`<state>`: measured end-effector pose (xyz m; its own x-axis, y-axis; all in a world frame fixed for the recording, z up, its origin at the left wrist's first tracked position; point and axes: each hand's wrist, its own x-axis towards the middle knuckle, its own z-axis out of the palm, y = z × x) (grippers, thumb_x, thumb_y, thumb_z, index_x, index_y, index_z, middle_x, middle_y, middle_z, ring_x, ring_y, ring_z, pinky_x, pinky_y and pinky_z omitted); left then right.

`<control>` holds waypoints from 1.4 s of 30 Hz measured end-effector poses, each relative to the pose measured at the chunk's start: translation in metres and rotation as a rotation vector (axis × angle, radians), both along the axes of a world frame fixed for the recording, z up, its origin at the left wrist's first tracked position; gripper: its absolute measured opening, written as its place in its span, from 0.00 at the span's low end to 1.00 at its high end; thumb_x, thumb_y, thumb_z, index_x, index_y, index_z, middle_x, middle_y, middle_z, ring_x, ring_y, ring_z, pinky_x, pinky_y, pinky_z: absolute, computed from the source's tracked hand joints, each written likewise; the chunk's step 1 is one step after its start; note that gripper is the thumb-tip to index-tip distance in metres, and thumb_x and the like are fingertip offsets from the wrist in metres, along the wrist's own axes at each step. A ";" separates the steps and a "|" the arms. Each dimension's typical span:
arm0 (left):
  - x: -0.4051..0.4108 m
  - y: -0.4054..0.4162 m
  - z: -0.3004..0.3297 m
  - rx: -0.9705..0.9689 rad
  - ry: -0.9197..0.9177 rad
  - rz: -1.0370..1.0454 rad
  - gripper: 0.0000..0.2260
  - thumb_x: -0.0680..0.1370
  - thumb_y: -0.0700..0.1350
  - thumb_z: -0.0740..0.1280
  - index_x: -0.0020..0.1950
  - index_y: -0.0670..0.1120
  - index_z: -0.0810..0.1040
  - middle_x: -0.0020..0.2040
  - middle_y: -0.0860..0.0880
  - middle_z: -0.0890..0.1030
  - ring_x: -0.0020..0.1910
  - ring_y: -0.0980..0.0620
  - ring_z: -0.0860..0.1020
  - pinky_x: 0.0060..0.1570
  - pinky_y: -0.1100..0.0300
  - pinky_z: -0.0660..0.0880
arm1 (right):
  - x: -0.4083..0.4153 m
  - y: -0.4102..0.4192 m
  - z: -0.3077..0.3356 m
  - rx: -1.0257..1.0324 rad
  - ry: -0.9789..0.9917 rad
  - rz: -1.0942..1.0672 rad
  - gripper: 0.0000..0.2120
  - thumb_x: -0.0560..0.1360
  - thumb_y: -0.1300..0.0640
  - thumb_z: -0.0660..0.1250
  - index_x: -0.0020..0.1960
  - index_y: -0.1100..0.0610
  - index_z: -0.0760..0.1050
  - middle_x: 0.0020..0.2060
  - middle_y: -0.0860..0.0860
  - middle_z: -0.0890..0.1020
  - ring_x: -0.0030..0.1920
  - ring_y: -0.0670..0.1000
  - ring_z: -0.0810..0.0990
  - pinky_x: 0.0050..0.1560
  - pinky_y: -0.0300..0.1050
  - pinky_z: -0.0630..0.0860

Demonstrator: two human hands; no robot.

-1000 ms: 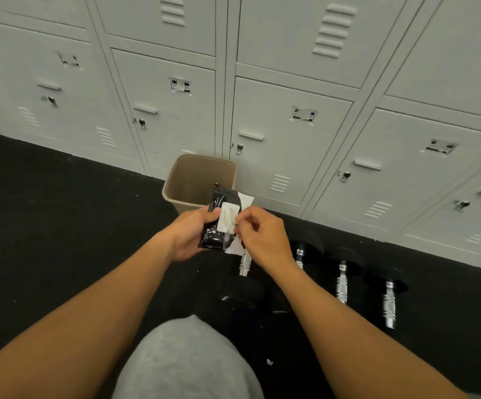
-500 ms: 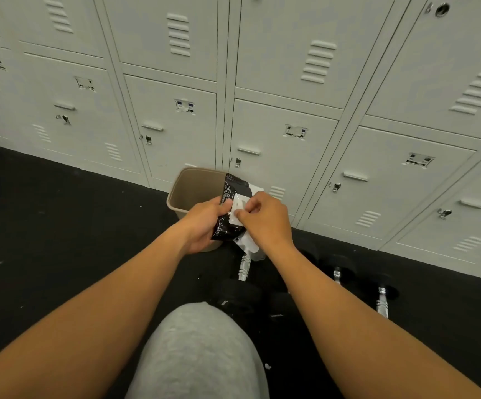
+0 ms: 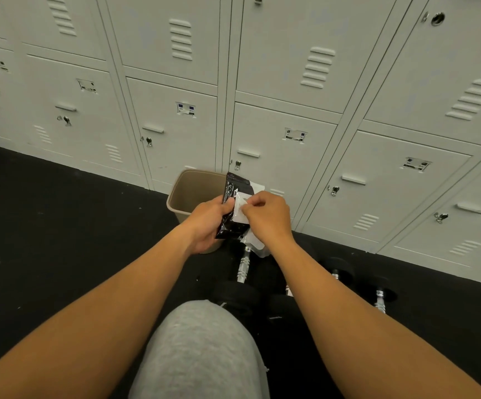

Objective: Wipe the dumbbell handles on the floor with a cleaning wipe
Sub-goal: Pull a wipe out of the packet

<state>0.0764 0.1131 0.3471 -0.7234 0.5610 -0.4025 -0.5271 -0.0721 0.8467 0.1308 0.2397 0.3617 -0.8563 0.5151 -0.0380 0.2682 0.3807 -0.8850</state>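
Two hands raised together above the floor (image 3: 46, 226), in front of the lockers (image 3: 291, 139). Left hand (image 3: 204, 223) wrapped round a black wipe pack (image 3: 232, 223), held upright, thumb across its front. Right hand (image 3: 268, 217) closed in a pinch on the white flap (image 3: 240, 210) at the pack's face, fingertips (image 3: 246, 207) touching it. White wipe (image 3: 255, 244) hanging below the right hand, beside the pack's lower edge; cannot tell which fingers hold it. Tan bin (image 3: 188, 191) just behind the left hand, against the lockers. Dumbbells on the floor beneath and to the right of the hands: nearest one (image 3: 243, 266) directly under the pack, chrome handle showing, black head toward the camera; two more (image 3: 379, 295) farther right, partly hidden by the right forearm. Wipe well apart from every handle, none touched. Grey-clad knee (image 3: 201, 355) at bottom centre, close to the nearest dumbbell's head.
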 end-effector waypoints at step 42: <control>0.007 0.014 -0.006 -0.059 0.151 -0.090 0.35 0.73 0.19 0.57 0.71 0.51 0.69 0.61 0.43 0.81 0.61 0.42 0.80 0.57 0.49 0.79 | -0.026 0.020 0.028 -0.103 0.115 -0.048 0.06 0.69 0.59 0.71 0.36 0.49 0.77 0.37 0.49 0.84 0.42 0.54 0.84 0.47 0.58 0.82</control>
